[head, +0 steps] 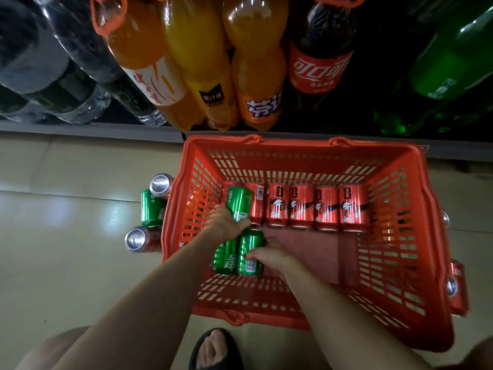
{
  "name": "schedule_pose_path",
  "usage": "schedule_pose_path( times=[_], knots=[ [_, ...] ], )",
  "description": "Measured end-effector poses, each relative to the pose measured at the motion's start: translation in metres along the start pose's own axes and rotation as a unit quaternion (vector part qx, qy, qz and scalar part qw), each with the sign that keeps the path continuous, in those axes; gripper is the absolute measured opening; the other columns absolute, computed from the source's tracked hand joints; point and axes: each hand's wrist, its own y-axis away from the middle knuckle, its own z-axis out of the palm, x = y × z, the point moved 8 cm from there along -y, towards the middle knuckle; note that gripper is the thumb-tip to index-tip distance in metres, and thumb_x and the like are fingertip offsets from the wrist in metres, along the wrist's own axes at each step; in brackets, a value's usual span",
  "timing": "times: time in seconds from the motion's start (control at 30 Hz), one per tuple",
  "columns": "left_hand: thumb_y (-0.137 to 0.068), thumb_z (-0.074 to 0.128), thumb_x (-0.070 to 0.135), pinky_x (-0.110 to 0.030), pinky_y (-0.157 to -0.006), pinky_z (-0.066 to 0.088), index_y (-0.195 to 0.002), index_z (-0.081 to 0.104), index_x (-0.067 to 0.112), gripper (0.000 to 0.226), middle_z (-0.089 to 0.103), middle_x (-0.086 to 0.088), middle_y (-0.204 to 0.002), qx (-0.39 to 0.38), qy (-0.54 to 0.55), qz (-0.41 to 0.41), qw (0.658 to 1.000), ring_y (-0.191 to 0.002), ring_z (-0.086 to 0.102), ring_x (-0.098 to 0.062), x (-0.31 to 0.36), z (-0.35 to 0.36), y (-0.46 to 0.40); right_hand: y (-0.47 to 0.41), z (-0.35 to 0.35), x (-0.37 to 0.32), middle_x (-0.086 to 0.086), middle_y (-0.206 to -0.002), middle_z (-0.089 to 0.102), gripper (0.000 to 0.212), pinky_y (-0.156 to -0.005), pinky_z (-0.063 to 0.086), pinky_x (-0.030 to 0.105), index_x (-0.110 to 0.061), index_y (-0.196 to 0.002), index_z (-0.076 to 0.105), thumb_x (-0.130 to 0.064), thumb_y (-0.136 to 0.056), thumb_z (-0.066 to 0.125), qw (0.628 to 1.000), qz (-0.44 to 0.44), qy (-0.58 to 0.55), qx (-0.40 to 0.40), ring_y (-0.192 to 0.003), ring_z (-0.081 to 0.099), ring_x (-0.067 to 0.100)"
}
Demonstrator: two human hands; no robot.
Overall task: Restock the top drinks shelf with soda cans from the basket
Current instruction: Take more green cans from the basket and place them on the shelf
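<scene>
Green cans lie lengthwise toward the basket's (432,209) far wall near its left edge, the left hand (222,222) gripping one (239,202), the right hand (266,253) another (250,253), beside red cola cans (301,206).

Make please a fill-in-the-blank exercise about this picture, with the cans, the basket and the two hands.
1. The left hand grips a ____ can inside the red basket.
2. The right hand holds a second green can that lies in the ____.
3. The row of red cans lies along the basket's ____ wall.
4. The can standing on the floor between two silver-topped cans is ____.

Missing words: green; basket; far; green
</scene>
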Motion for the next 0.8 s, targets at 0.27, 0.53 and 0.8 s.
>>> schedule_pose_path(
  times=[0.27, 0.53, 0.8],
  knots=[
    [-0.078, 0.047, 0.084, -0.041, -0.106, 0.044, -0.13, 0.06, 0.008, 0.093, 0.058, -0.023, -0.131, -0.057, -0.08, 0.008, 0.995, -0.131, 0.05, -0.038, -0.025, 0.029, 0.017, -0.014, 0.006, 0.007, -0.003, -0.101, 0.066, 0.054, -0.095, 0.055, 0.039, -0.026, -0.094, 0.053, 0.007, -0.063, 0.083, 0.998, 0.025, -0.042, -0.028, -0.108, 0.064, 0.023],
    [-0.071, 0.063, 0.073, -0.042, -0.093, 0.058, -0.106, 0.068, 0.02, 0.064, 0.071, -0.011, -0.108, -0.074, 0.029, 0.029, 0.996, -0.103, 0.067, -0.028, -0.024, 0.024, 0.032, -0.041, 0.016, 0.033, 0.021, -0.113, 0.069, 0.095, -0.069, 0.062, 0.044, -0.008, -0.126, 0.055, 0.016, -0.034, 0.063, 0.981, 0.077, -0.148, -0.097, -0.097, 0.071, 0.04],
    [-0.094, 0.061, 0.051, -0.033, -0.083, 0.051, -0.103, 0.066, 0.026, 0.027, 0.071, -0.008, -0.109, -0.163, 0.146, 0.059, 0.974, -0.097, 0.065, -0.02, -0.013, 0.043, 0.052, -0.023, -0.005, 0.027, 0.02, -0.096, 0.074, 0.052, -0.091, 0.055, 0.048, 0.0, -0.102, 0.067, 0.017, -0.054, 0.058, 0.983, 0.103, -0.124, -0.087, -0.093, 0.071, 0.038]
  ],
)
